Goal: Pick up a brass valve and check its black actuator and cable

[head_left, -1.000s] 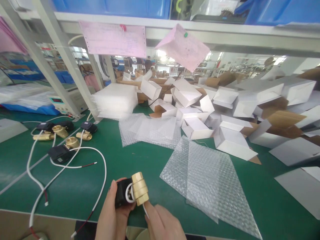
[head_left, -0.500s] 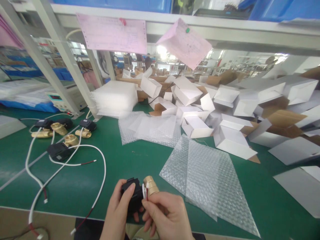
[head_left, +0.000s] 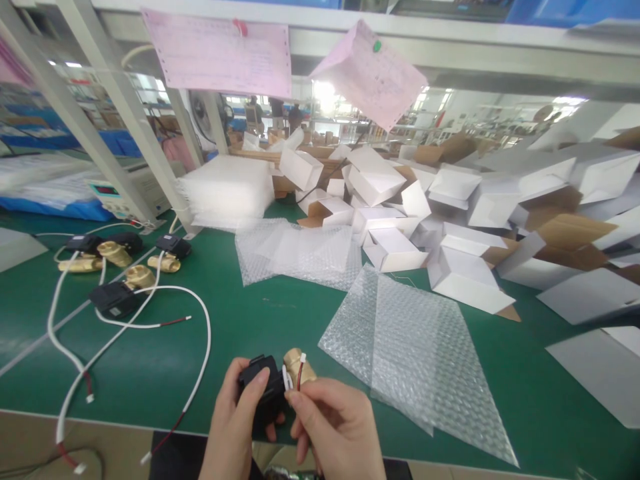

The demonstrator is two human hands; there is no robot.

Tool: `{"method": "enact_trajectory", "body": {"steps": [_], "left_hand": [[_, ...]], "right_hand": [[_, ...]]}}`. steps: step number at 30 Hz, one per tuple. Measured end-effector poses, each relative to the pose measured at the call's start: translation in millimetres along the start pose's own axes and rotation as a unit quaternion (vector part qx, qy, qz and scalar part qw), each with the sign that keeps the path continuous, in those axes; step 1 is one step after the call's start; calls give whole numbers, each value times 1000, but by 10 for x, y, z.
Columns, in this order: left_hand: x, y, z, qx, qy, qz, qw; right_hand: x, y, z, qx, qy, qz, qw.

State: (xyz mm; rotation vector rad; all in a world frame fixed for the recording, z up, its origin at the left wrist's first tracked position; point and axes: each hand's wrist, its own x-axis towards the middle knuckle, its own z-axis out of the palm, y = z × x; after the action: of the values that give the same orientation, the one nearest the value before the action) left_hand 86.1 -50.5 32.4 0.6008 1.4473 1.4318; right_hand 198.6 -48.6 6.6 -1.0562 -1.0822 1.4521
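Near the front edge of the green table, my left hand (head_left: 234, 417) is wrapped round a black valve actuator (head_left: 265, 390), thumb on its top. A brass valve body (head_left: 299, 367) is joined to its right side. My right hand (head_left: 335, 420) pinches the actuator's white cable (head_left: 287, 379) beside the brass. The cable's red and black wire end with a small white connector (head_left: 303, 359) sticks up over the brass. The lower part of the actuator is hidden by my fingers.
Bubble wrap bags (head_left: 415, 347) lie right of my hands, more (head_left: 300, 253) behind. Other valves with cables (head_left: 115, 300) lie at the left. White boxes (head_left: 390, 250) are heaped at the back right. A foam stack (head_left: 225, 190) stands by the rack post (head_left: 125, 113).
The small connector with its red and black wires now points further up, over the brass body. My right fingers have shifted slightly along the cable. The whole view has moved a little.
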Motion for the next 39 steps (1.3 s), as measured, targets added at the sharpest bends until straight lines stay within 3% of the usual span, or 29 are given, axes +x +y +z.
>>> {"method": "enact_trajectory", "body": {"steps": [4, 6, 10, 16, 24, 28, 31, 33, 35, 37, 39], "left_hand": [[-18, 23, 21, -22, 13, -3, 1000], [-24, 28, 25, -24, 11, -13, 1000], [-29, 34, 25, -29, 8, -23, 999], [-25, 36, 15, -40, 4, -30, 999], [105, -160, -124, -50, 54, -26, 997], [171, -260, -180, -46, 70, 10, 996], [121, -196, -141, -60, 39, -10, 997], [65, -120, -102, -58, -4, -37, 998], [21, -57, -73, -49, -26, -46, 997], [1, -24, -60, -37, -21, -42, 998], [-1, -15, -56, -23, -13, -34, 999]], "right_hand": [[-2, -33, 13, -136, 46, -217, 966], [6, -91, 31, -178, 61, -271, 944], [28, -167, 80, -187, 61, -297, 934], [45, -212, 90, -200, 23, -258, 945], [56, -266, 148, -365, 1, -393, 844], [72, -289, 191, -364, 7, -418, 832], [82, -307, 175, -304, 8, -380, 874], [97, -312, 127, -200, -3, -287, 937], [122, -315, 59, -55, -37, -149, 987], [154, -319, -14, 67, -79, -31, 994], [185, -320, -74, 136, -100, 31, 985]]}}
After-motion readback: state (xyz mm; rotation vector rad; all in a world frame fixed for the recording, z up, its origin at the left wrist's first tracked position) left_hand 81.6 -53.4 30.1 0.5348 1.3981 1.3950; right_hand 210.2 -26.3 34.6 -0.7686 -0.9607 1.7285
